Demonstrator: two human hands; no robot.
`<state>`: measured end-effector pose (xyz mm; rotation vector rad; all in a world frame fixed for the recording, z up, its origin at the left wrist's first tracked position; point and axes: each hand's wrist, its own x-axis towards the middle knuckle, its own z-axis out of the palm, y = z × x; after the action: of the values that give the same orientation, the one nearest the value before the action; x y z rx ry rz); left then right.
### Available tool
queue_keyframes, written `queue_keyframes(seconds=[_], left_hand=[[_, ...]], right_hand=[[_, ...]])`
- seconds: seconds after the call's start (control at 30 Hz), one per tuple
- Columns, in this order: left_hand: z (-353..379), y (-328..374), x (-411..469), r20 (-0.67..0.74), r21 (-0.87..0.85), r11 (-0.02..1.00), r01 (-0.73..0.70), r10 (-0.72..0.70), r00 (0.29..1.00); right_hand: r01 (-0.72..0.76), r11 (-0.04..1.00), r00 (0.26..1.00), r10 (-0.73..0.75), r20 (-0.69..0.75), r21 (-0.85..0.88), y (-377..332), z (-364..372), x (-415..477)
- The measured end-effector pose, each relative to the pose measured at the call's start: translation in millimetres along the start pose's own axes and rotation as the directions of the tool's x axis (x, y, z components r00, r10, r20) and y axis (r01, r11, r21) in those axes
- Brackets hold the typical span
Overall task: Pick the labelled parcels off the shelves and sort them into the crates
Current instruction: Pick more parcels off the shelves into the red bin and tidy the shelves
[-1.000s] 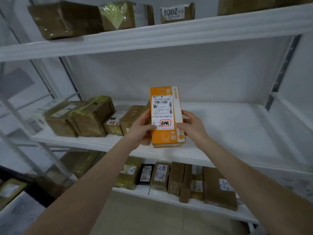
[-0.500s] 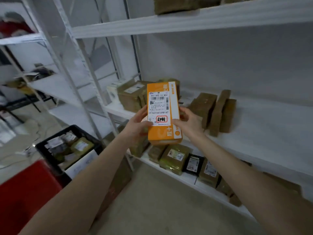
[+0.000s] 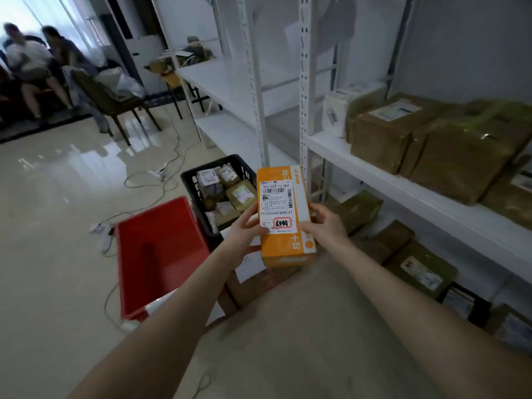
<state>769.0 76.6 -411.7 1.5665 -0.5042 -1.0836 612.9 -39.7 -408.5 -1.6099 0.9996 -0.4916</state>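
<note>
I hold an orange parcel (image 3: 283, 217) with a white shipping label upright in front of me. My left hand (image 3: 244, 230) grips its left edge, thumb on the label. My right hand (image 3: 324, 226) grips its right edge. On the floor beyond the parcel stand a red crate (image 3: 161, 254), which looks bare inside, and a black crate (image 3: 193, 182) holding several labelled parcels. Brown taped parcels (image 3: 431, 133) sit on the white shelf (image 3: 403, 185) to my right, and more parcels (image 3: 417, 269) lie on the shelf below.
White shelving uprights (image 3: 305, 96) rise right behind the crates. Cables and a power strip (image 3: 103, 234) trail across the glossy floor at left. A chair (image 3: 109, 96) and seated people (image 3: 31, 61) are far left at the back. A cardboard box (image 3: 259, 280) sits beside the red crate.
My view has swung left and down from the shelf to the crates on the floor. Both hands keep the same hold on the orange parcel, now away from the shelf, above the crates.
</note>
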Motion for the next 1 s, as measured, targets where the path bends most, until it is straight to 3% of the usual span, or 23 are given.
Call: queue_keyframes(seconds=[0.57,0.77,1.0], left_hand=[[-189,13,188,-0.367,-0.166,0.984,0.068,-0.125,0.922],[-276,4,210,-0.532,-0.2,0.976,0.091,-0.186,0.826],[-371,-54,237,-0.594,-0.264,0.954,0.14,-0.275,0.756]], right_hand=[[-0.028,0.999,0.913,0.042,0.405,-0.042,-38,203,268],[-0.027,0.998,0.839,0.054,0.541,-0.056,-47,310,306],[-0.052,0.987,0.787,0.134,0.603,-0.152,-13,431,327]])
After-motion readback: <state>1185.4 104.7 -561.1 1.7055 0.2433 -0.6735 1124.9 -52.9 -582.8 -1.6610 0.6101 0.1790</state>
